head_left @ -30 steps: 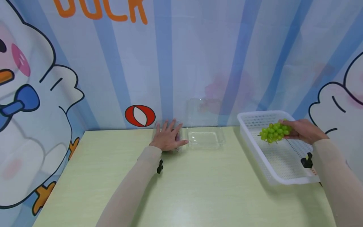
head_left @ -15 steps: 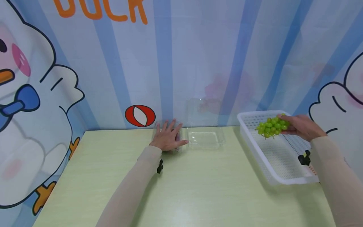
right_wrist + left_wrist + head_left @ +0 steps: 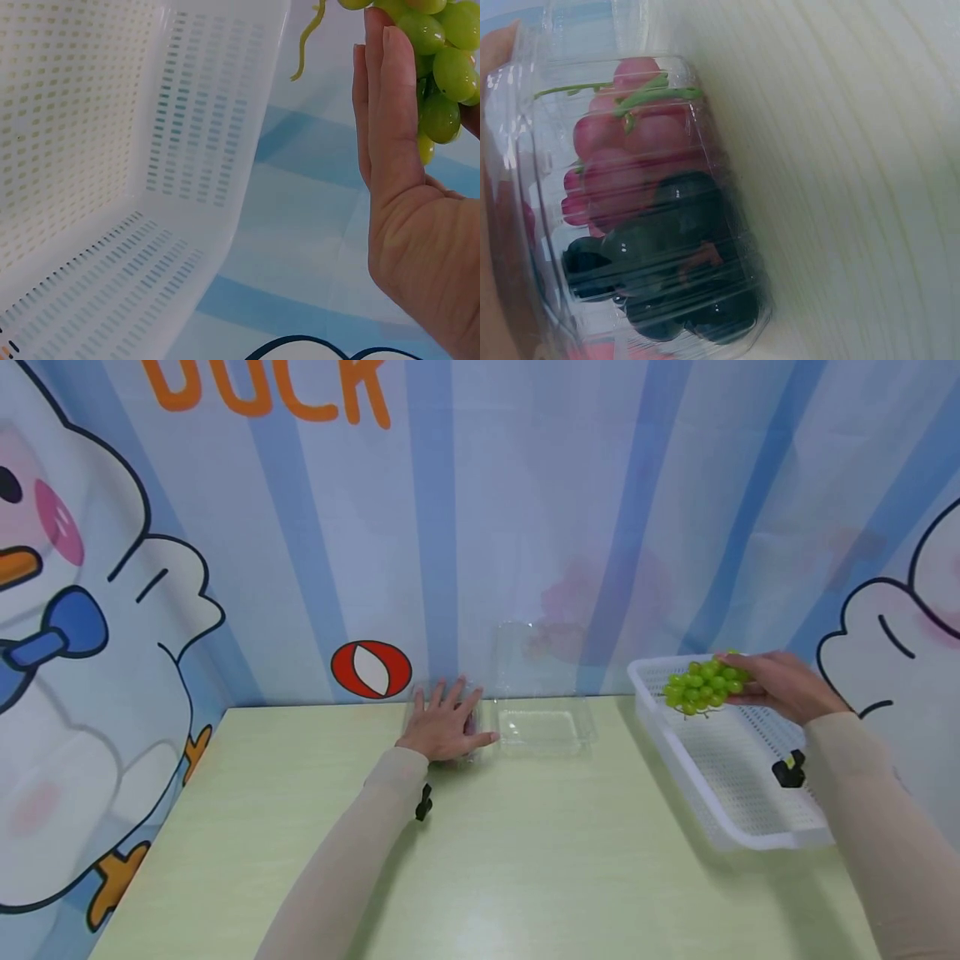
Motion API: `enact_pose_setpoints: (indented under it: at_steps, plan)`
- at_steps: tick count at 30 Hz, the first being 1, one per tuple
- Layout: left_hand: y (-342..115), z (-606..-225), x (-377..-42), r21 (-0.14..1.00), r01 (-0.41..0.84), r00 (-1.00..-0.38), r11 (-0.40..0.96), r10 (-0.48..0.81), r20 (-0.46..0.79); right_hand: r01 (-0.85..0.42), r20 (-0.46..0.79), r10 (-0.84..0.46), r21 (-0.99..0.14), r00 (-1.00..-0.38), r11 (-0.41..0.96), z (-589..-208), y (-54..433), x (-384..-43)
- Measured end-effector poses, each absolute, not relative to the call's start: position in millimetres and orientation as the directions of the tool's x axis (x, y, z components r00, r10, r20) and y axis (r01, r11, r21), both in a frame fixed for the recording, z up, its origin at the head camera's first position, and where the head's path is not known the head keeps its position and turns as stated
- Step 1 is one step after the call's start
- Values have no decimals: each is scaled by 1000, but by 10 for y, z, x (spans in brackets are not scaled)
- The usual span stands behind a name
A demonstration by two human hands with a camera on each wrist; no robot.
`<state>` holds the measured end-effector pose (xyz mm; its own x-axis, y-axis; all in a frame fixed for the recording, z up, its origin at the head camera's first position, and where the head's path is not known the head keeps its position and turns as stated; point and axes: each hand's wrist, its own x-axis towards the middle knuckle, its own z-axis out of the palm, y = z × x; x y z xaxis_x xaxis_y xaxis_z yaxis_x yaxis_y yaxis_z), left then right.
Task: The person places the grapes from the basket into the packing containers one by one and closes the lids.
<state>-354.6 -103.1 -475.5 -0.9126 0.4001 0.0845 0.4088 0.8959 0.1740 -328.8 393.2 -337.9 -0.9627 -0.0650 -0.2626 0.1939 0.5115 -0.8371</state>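
A bunch of green grapes hangs over the white basket, gripped from the right by my right hand. In the right wrist view the fingers lie along one side of the green grapes, and a bare stem curls out to the left. My left hand rests with spread fingers on top of a clear plastic box. Inside that box are red grapes and dark grapes. Right beside it stands a second clear box, its lid raised against the backdrop.
The pale wooden table ends at a blue striped cartoon backdrop. The slotted basket wall rises on the right side of the table, between the right arm and the clear boxes.
My right hand has moved left and slightly up, carrying the green grapes from over the basket's middle toward its far left corner. The left hand has stayed on the box.
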Motion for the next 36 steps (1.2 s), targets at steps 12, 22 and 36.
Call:
enact_pose_setpoints:
  at_steps: [12,22,36]
  plan:
    - [-1023,-4738,-3530,175,407,-914,897,399,80,162,-234,-93,-861,-968,481,-3361,3670,-3331]
    - [-1026,-4745,-3530,180,410,-912,894,400,91,155,-239,-147,-889,-960,432,-3368,3429,-3398]
    - [-1037,-4734,-3528,187,405,-914,895,399,70,138,-227,-188,-908,-956,396,-3429,3150,-3486]
